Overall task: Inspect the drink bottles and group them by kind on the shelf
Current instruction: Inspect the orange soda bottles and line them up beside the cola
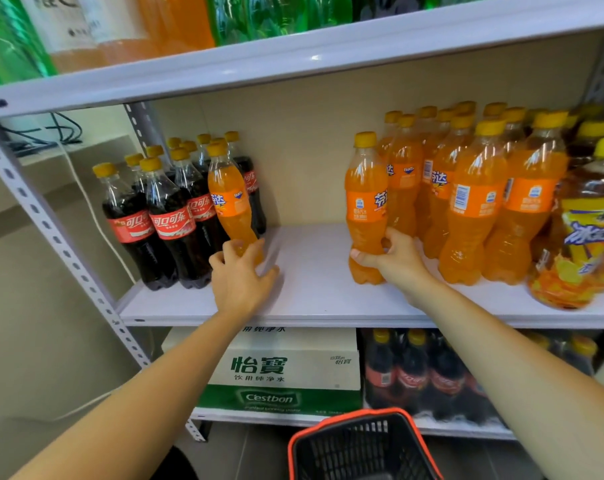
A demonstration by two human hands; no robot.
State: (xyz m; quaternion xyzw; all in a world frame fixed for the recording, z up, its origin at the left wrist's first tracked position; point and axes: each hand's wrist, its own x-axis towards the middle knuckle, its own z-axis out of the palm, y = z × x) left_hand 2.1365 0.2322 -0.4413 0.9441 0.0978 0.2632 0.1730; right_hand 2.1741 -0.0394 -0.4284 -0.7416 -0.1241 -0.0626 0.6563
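A white metal shelf unit fills the view, its middle board (314,271) bare in the centre between two groups of drinks. On the right of that board stands a dense cluster of orange soda bottles (473,202) with yellow caps, and at the far right edge a larger iced tea bottle (584,237) with a yellow label, blurred. On the left stands a smaller cluster of cola bottles (169,220) with red labels and yellow caps. The tier above carries big green and orange bottles (245,15), cut off by the frame. Below the middle board sit a white and green water carton (286,368) and, beside it, more dark cola bottles (418,375). A black basket with an orange rim (345,415) is at the bottom of the view. The stray orange bottle (229,202) leans tilted against the right side of the cola cluster; the left hand (241,275) has its fingers curled around its base. A second orange bottle (366,202) stands upright just left of the orange cluster, and the right hand (394,258) grips it at the narrow waist.
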